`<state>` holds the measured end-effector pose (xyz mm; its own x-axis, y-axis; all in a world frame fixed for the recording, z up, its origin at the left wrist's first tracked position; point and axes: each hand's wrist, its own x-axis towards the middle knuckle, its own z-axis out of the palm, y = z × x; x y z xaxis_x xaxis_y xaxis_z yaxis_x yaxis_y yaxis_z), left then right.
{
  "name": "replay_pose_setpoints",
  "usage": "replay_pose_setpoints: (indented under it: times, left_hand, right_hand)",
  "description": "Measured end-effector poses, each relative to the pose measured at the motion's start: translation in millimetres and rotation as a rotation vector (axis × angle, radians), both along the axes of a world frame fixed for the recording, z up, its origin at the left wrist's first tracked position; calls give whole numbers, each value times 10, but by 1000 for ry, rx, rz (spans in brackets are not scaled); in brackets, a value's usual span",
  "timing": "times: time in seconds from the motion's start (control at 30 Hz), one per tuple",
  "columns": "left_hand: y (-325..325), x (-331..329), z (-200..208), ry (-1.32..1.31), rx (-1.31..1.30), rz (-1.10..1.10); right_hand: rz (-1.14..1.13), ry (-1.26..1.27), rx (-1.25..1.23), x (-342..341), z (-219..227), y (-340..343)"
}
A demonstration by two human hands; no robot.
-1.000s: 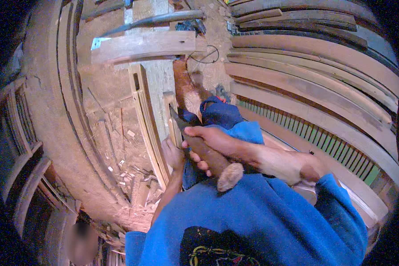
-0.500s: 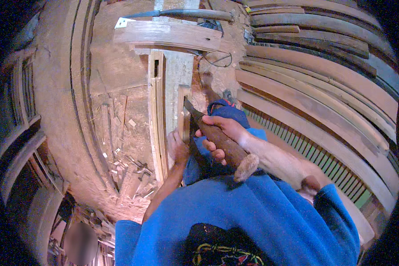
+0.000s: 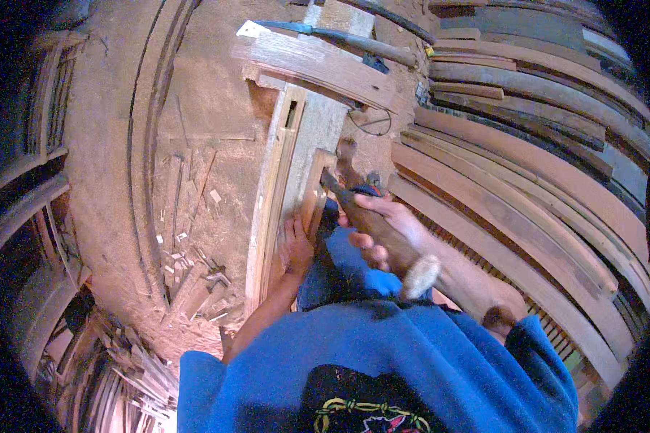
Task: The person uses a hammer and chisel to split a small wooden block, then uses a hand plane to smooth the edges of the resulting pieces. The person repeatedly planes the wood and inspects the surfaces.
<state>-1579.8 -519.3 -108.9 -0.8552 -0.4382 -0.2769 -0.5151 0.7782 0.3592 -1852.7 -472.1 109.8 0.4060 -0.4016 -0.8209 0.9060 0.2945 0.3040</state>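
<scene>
My right hand (image 3: 404, 225) is closed around the thick wooden handle of a chisel (image 3: 388, 244), whose butt end is pale and worn. Its dark blade slants up and left, the tip at a slot near the far end of a short wooden piece (image 3: 314, 198). How deep the tip sits is hard to make out. My left hand (image 3: 295, 245) grips the near part of that piece, thumb side hidden. Beside it, on the left, lies a long pale timber (image 3: 276, 187) with a narrow mortise near its far end.
A pale beam (image 3: 318, 126) supports the work. Across its far end lie a wide board (image 3: 314, 65) and a long blue-ended tool (image 3: 339, 40). Stacked planks (image 3: 513, 173) fill the right side. Wood offcuts (image 3: 202, 281) litter the sawdust-covered floor at left.
The whole view has shifted and tilted, so the bench and work appear farther right. Both hands keep their hold, and the chisel tip remains at the slot.
</scene>
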Motion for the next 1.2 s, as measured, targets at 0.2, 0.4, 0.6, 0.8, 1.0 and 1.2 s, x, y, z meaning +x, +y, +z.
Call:
replay_pose_setpoints:
  times: [0.2,0.4,0.6,0.8,1.0,1.2]
  left_hand:
    - [101,108,76,7,69,137]
    - [41,-13,111,-94,136,136]
    - [67,23,187,-70,102,117]
    - [59,5,125,-53,166,165]
    - [23,-11,66,-42,62,111]
    - [52,64,104,-136,135,101]
  right_hand:
    - [14,-93,-83,-35,-94,-75]
    - [-81,-65,0,-51,1,-128]
    - [-18,-26,120,22,158,-175]
    - [134,-33,174,144,121,-156]
    - [101,-48,110,215,147,-107]
    - [46,-48,142,266,63,-182]
